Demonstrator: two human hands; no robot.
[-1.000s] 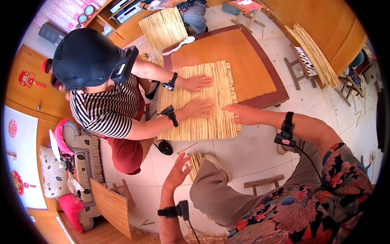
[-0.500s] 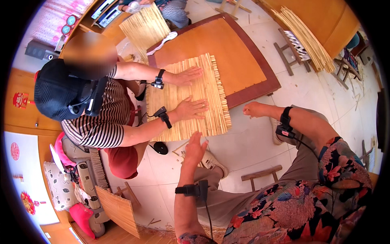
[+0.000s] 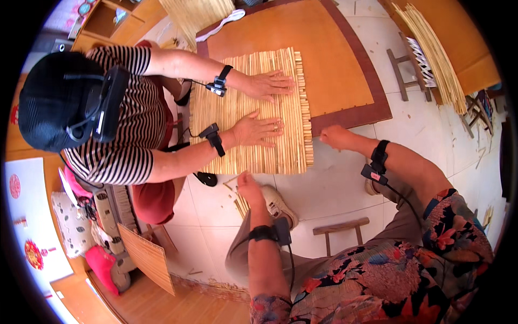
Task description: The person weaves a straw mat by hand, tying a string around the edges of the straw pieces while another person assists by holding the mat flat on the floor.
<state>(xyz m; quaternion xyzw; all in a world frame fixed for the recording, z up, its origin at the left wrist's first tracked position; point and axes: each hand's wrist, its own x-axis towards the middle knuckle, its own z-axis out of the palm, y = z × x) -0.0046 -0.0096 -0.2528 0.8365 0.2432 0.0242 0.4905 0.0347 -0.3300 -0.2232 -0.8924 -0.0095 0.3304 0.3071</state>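
Note:
A mat of straw-coloured stalks (image 3: 237,146) lies at the table's left end, with its stalk ends uneven along the right edge. Just below its near edge is my left hand (image 3: 250,190), fingers drawn together; anything they hold is hidden. My right hand (image 3: 336,138) is curled closed, a little right of the mat's lower right edge; what it grips, if anything, is too small to make out. Opposite, a co-worker in a striped top presses both hands flat on the mat, the far hand (image 3: 270,85) and the near hand (image 3: 258,129).
The orange-brown table (image 3: 329,65) with a dark red border reaches beyond the mat. A bundle of long stalks (image 3: 431,59) rests on a wooden rack at right. A low wooden stool (image 3: 341,224) stands between my legs. Behind the table is another stalk mat (image 3: 202,13).
My left hand has gone from spread fingers to drawn together and shifted slightly left. The right hand stays curled. The co-worker leans further over, palms still on the mat. The view has shifted.

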